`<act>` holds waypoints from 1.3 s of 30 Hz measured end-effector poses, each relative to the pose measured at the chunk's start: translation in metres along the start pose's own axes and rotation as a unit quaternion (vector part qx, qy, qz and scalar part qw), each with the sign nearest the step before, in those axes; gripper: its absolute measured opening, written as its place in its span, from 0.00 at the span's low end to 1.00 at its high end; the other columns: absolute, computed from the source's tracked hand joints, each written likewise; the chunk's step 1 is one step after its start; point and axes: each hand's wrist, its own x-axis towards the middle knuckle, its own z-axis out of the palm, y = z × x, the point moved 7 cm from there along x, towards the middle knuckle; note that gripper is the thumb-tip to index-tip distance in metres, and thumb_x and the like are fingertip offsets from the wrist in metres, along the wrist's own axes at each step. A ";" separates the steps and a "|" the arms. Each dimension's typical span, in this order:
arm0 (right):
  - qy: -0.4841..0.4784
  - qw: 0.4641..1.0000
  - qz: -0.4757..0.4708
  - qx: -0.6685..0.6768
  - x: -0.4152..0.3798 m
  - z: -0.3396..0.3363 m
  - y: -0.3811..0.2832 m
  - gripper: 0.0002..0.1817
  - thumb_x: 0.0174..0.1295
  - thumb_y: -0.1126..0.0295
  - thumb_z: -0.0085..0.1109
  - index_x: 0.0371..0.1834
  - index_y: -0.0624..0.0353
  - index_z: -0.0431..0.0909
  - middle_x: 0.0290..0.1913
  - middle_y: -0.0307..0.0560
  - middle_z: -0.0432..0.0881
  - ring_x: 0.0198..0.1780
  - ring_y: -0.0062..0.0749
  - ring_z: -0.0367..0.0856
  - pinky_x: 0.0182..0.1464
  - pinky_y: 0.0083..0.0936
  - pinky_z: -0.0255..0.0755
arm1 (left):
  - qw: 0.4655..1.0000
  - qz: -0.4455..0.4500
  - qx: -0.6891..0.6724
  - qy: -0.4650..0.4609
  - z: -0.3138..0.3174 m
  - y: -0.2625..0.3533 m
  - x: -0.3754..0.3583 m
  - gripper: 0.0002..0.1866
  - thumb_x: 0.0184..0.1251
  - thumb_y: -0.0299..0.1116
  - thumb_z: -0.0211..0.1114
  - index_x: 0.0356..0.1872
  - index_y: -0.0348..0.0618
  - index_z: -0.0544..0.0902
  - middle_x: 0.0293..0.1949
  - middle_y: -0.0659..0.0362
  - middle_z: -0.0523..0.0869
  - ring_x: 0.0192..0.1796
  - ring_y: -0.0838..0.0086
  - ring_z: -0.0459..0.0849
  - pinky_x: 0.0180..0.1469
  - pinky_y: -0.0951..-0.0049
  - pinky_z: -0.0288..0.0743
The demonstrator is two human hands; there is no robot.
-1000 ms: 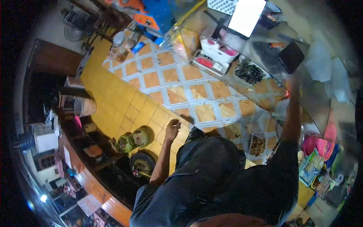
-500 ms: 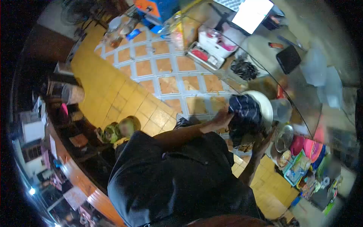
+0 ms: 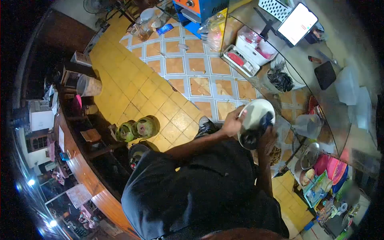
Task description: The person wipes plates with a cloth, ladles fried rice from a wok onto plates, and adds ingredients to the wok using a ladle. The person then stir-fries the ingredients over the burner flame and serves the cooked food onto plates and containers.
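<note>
The left hand [image 3: 233, 122] grips a white plate [image 3: 260, 107] by its rim, holding it tilted above the near edge of the tiled bench [image 3: 200, 86]. The right hand [image 3: 269, 140] is at a dark cloth [image 3: 251, 139] lying against the plate's face; blur hides whether its fingers close on the cloth. A black bag [image 3: 281, 80] and a white box [image 3: 256, 50] stand farther back. Two green cylinders [image 3: 145, 127] stand on the yellow floor [image 3: 132, 96], well apart from the plate.
</note>
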 end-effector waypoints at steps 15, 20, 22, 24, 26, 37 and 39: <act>0.102 0.949 -0.157 0.254 0.055 -0.032 -0.041 0.28 0.47 0.71 0.62 0.54 0.61 0.66 0.51 0.59 0.70 0.54 0.56 0.68 0.54 0.43 0.63 | 0.976 -0.050 0.020 0.212 -0.147 -0.117 0.021 0.29 0.70 0.53 0.44 0.53 0.33 0.73 0.42 0.43 0.81 0.46 0.60 0.79 0.51 0.64 0.71; -0.011 0.908 -0.024 0.417 0.037 -0.031 -0.017 0.25 0.53 0.67 0.61 0.54 0.62 0.67 0.51 0.60 0.73 0.53 0.50 0.72 0.55 0.36 0.64 | 0.961 -0.117 -0.163 0.193 -0.133 -0.169 0.027 0.24 0.72 0.48 0.47 0.52 0.37 0.73 0.35 0.57 0.81 0.39 0.73 0.77 0.37 0.74 0.75; 0.033 0.913 -0.021 0.407 0.027 -0.024 -0.004 0.24 0.54 0.68 0.61 0.54 0.62 0.68 0.49 0.57 0.74 0.50 0.47 0.74 0.53 0.35 0.65 | 0.954 -0.074 -0.168 0.237 -0.131 -0.188 0.028 0.24 0.71 0.48 0.48 0.52 0.34 0.73 0.35 0.56 0.81 0.38 0.73 0.78 0.39 0.73 0.75; 0.048 0.919 -0.072 0.384 0.016 -0.028 0.001 0.24 0.54 0.68 0.62 0.54 0.61 0.69 0.47 0.55 0.76 0.48 0.45 0.76 0.52 0.35 0.67 | 0.949 -0.076 -0.172 0.252 -0.132 -0.190 0.027 0.26 0.70 0.48 0.50 0.51 0.31 0.73 0.35 0.54 0.81 0.38 0.72 0.78 0.42 0.72 0.74; -0.006 0.955 0.002 0.297 0.010 -0.013 0.020 0.23 0.55 0.67 0.62 0.53 0.61 0.69 0.46 0.55 0.77 0.48 0.45 0.76 0.51 0.36 0.69 | 0.953 -0.052 0.040 0.296 -0.139 -0.173 0.025 0.26 0.68 0.49 0.52 0.50 0.32 0.75 0.37 0.47 0.83 0.40 0.67 0.81 0.44 0.68 0.73; 0.140 0.908 0.074 0.389 -0.015 -0.041 0.087 0.22 0.55 0.66 0.62 0.51 0.64 0.70 0.47 0.53 0.75 0.50 0.41 0.74 0.53 0.33 0.67 | 0.849 0.243 0.291 0.368 -0.110 -0.029 0.038 0.15 0.58 0.26 0.60 0.46 0.32 0.72 0.33 0.50 0.78 0.33 0.63 0.77 0.36 0.66 0.71; 0.170 0.890 0.107 0.410 -0.027 -0.038 0.101 0.22 0.54 0.65 0.63 0.51 0.62 0.70 0.46 0.53 0.76 0.48 0.44 0.75 0.52 0.34 0.67 | 0.963 0.181 0.123 0.155 -0.049 0.002 0.078 0.12 0.58 0.24 0.58 0.43 0.34 0.75 0.35 0.50 0.80 0.36 0.65 0.79 0.40 0.68 0.73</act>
